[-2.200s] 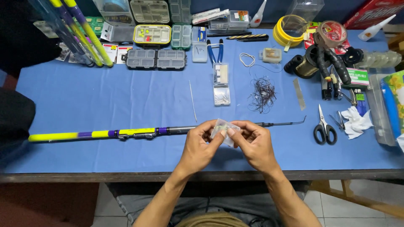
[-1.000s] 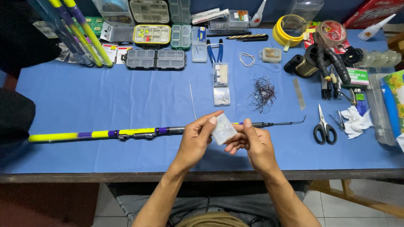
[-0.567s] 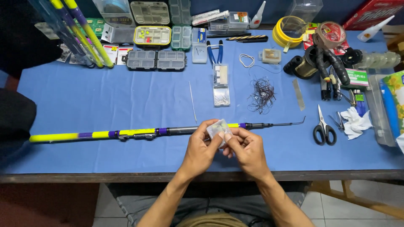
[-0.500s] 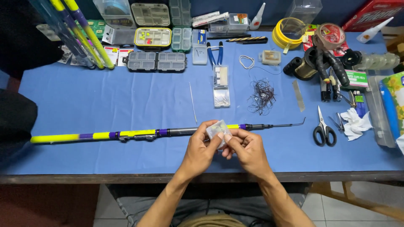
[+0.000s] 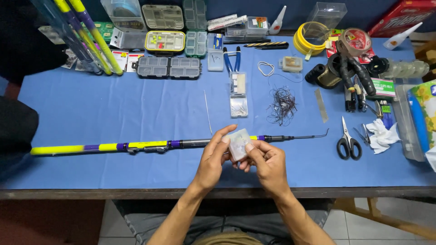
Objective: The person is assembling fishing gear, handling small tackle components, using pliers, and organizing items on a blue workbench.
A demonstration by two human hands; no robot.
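Observation:
Both hands meet over the near middle of the blue table (image 5: 113, 109). My left hand (image 5: 213, 159) and my right hand (image 5: 268, 161) hold a small clear plastic box (image 5: 238, 143) between their fingertips, the right thumb pressing its front face. Just beyond the hands lies a yellow and purple fishing rod (image 5: 136, 146), stretched left to right, its thin dark tip (image 5: 313, 135) pointing right. The box's contents cannot be made out.
An open clear hook box (image 5: 238, 100) and a tangle of dark line (image 5: 282, 104) lie behind the hands. Black scissors (image 5: 349, 143), white tissue (image 5: 379, 134), pliers (image 5: 231, 59), tackle boxes (image 5: 169, 67), yellow line spool (image 5: 306, 43) and rod tubes (image 5: 86, 36) crowd the far edge and right side.
The hands have shifted slightly left and nearer while turning the clear box; the right thumb now presses its front. The rod stays where it was.

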